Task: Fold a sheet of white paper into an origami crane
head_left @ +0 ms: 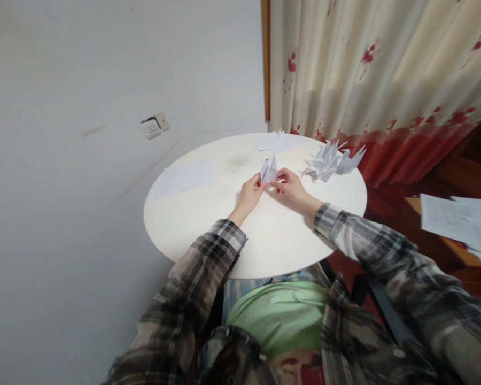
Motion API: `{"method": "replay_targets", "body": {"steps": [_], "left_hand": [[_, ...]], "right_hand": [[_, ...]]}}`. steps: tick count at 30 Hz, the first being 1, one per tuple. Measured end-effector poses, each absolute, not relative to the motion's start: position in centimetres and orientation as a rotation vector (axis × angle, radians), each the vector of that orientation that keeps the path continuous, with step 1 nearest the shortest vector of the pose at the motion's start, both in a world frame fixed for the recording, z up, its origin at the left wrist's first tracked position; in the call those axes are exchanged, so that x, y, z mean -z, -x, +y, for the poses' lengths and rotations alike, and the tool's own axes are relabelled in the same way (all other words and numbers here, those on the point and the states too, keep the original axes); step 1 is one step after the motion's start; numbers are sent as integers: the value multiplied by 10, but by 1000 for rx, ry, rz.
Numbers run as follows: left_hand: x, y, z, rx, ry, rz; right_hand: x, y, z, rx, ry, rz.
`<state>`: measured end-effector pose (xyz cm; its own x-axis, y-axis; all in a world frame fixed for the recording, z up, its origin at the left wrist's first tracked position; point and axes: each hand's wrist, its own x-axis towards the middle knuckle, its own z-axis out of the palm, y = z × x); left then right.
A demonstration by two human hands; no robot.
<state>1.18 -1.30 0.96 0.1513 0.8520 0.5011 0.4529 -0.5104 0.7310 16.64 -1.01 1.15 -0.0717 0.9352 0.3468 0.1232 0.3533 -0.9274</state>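
A small piece of folded white paper (269,169) stands upright between my hands, above the middle of the round white table (208,224). My left hand (250,193) pinches its lower left side. At its lower right, the fingers of my right hand (291,185) are closed on the paper's edge. Fine folds are too small to make out. Several folded paper cranes (326,162) lie in a heap to the right of my right hand.
A flat white sheet (188,177) lies at the table's left. More paper (274,141) rests near the far edge. A wall with a socket (150,128) is on the left, a curtain (369,80) behind. Printed sheets (457,216) lie lower right, off the table.
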Motion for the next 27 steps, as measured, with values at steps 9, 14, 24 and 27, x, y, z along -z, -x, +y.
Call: {"method": "replay_targets", "body": {"steps": [9,14,24,27], "left_hand": [[-9,-12,-9,-1367,-2000,1283],[-5,-10,-5,-1390,-2031,1314],[-8,-11,-8,-1385,-2085,1284],[-8,-11,-9,-1380,-2092,1268]], "right_hand": [[-12,-166,-11,-947,1036,-1484],[-9,-166,-9,-946,1061,-1470],[-6,-167,-7,-918,1039,-1495],[-5,-167,-7,-933,1025,-1496]]}}
